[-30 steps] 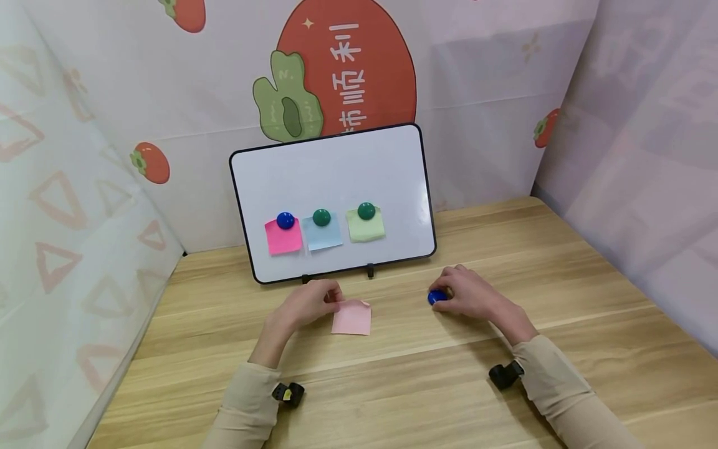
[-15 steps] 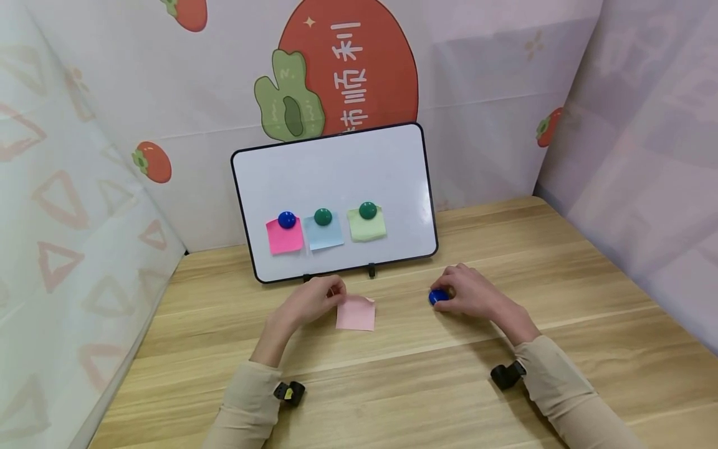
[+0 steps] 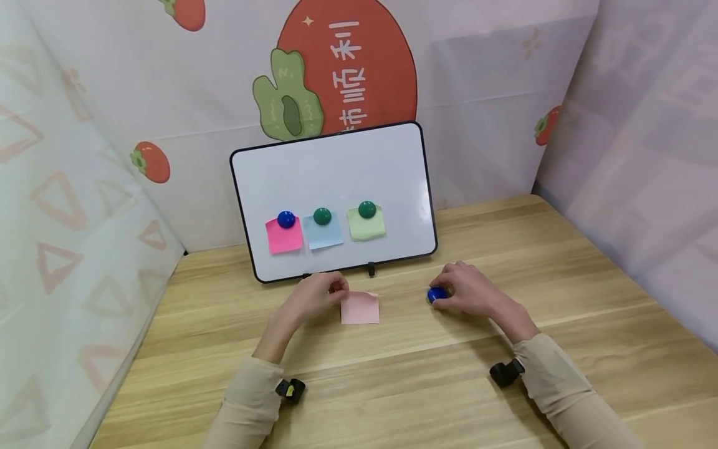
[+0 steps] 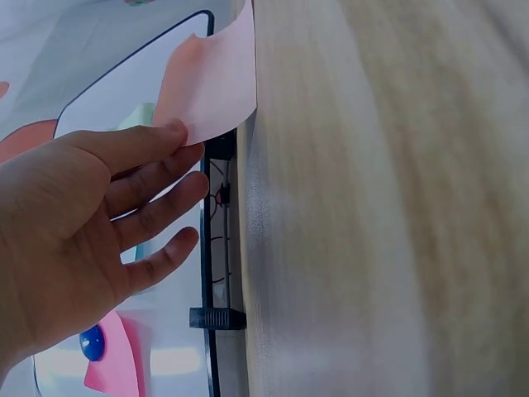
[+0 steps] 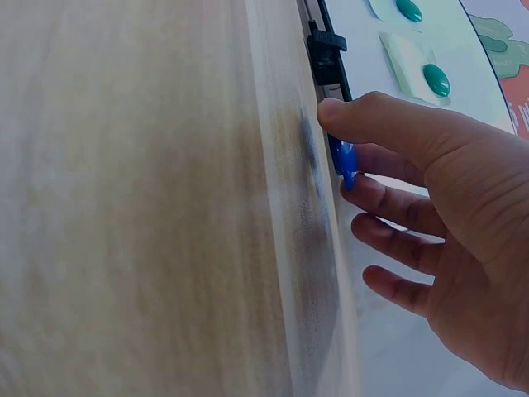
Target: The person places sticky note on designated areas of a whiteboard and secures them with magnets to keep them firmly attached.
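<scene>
My left hand (image 3: 314, 296) pinches a pale pink sticky note (image 3: 360, 309) by its upper left corner, between thumb and index finger. In the left wrist view that note (image 4: 219, 83) bends a little, and the other fingers are spread away from it. To the right, my right hand (image 3: 470, 292) holds a round blue magnet (image 3: 435, 295) with thumb and fingertips, low over the table. The right wrist view shows this magnet (image 5: 345, 165) partly hidden behind the thumb. Behind both hands leans a whiteboard (image 3: 331, 168) with a black frame.
On the board, a blue magnet (image 3: 286, 219) tops a bright pink note (image 3: 284, 241). Green magnets top a light blue note (image 3: 324, 237) and a light green note (image 3: 367, 229). Black feet (image 3: 371, 269) support the board on the wooden table (image 3: 392, 386). Patterned cloth (image 3: 477, 143) hangs behind.
The left hand has shifted slightly right and toward the board, carrying the pale pink note along. My right hand stays nearly in place with the blue magnet.
</scene>
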Demonstrator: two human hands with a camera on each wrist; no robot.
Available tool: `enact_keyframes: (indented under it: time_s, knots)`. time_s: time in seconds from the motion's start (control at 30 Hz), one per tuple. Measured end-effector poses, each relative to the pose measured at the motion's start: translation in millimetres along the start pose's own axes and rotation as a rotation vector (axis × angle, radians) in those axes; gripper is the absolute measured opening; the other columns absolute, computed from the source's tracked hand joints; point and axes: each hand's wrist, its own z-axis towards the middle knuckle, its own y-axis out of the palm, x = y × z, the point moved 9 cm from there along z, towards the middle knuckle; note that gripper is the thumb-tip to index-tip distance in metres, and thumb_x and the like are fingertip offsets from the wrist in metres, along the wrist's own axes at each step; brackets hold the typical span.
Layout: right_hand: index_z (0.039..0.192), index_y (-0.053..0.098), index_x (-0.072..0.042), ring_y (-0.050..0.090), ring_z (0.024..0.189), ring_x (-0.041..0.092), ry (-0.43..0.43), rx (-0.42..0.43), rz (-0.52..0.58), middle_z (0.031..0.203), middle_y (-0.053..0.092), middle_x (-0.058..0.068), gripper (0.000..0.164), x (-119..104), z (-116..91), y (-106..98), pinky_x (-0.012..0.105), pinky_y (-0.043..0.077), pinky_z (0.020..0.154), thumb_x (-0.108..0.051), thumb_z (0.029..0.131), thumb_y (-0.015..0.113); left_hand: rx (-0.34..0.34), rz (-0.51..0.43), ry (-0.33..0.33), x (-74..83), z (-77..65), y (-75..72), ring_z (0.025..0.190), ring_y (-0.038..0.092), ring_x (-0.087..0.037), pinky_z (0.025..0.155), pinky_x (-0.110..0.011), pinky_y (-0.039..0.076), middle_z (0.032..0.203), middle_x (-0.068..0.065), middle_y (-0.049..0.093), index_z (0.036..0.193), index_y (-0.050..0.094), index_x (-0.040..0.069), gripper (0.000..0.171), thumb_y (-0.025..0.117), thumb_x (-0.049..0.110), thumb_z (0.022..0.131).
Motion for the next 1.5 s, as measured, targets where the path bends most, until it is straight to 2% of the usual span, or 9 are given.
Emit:
enact_keyframes:
  time_s: [0.2, 0.43, 0.7, 0.97, 1.3, 1.5]
  knots:
    - [0.105, 0.077, -0.014, 0.055, 0.092, 0.019, -0.004, 0.015, 0.007, 0.098, 0.066, -0.001, 0.033, -1, -2, -3, 0.041, 0.043, 0.082, -0.034, 0.080, 0.082, -0.003, 0.021, 0.011, 3.8, 4.3, -1.6, 0.077, 0.056, -0.010, 0.074, -0.029, 0.049, 0.083, 0.008, 0.064, 0.090, 0.067, 0.022, 0.005, 0.067, 0.023, 0.095]
    - [0.105, 0.077, -0.015, 0.054, 0.093, 0.018, -0.019, 0.020, -0.002, 0.098, 0.066, -0.003, 0.033, -2, -1, -1, 0.041, 0.043, 0.083, -0.035, 0.079, 0.082, 0.047, 0.006, 0.058, 13.9, 6.2, -9.8, 0.077, 0.058, -0.008, 0.075, -0.028, 0.050, 0.082, 0.008, 0.066, 0.091, 0.070, 0.019, 0.004, 0.070, 0.021, 0.094]
    - [0.105, 0.077, -0.014, 0.053, 0.094, 0.019, -0.017, 0.003, 0.001, 0.100, 0.066, -0.001, 0.033, -1, -1, 0, 0.042, 0.042, 0.084, -0.034, 0.079, 0.082, 0.091, 0.030, 0.084, 20.2, 11.0, -15.9, 0.077, 0.059, -0.006, 0.073, -0.027, 0.050, 0.084, 0.009, 0.068, 0.095, 0.072, 0.018, 0.004, 0.070, 0.021, 0.094]
    - [0.106, 0.077, -0.013, 0.054, 0.097, 0.021, 0.001, -0.041, -0.017, 0.102, 0.066, 0.000, 0.033, 2, -1, 5, 0.045, 0.044, 0.086, -0.035, 0.081, 0.081, 0.115, 0.039, 0.139, 35.9, 21.6, -25.3, 0.078, 0.061, -0.008, 0.073, -0.028, 0.052, 0.086, 0.006, 0.070, 0.094, 0.071, 0.018, 0.004, 0.070, 0.022, 0.094]
    - [0.106, 0.077, -0.012, 0.054, 0.096, 0.022, 0.018, -0.067, -0.027, 0.100, 0.064, 0.001, 0.031, 0, 0, 8, 0.044, 0.043, 0.083, -0.033, 0.082, 0.081, 0.112, 0.038, 0.123, 47.5, 35.1, -32.2, 0.082, 0.062, -0.009, 0.072, -0.026, 0.051, 0.089, 0.006, 0.069, 0.097, 0.069, 0.020, 0.004, 0.067, 0.023, 0.096]
    - [0.106, 0.077, -0.013, 0.054, 0.097, 0.022, 0.036, -0.071, -0.009, 0.099, 0.064, 0.000, 0.032, 1, -1, 8, 0.043, 0.039, 0.082, -0.034, 0.082, 0.081, 0.148, 0.037, 0.147, 56.6, 42.3, -39.7, 0.079, 0.062, -0.011, 0.069, -0.027, 0.050, 0.089, 0.004, 0.071, 0.097, 0.070, 0.019, 0.006, 0.065, 0.024, 0.097]
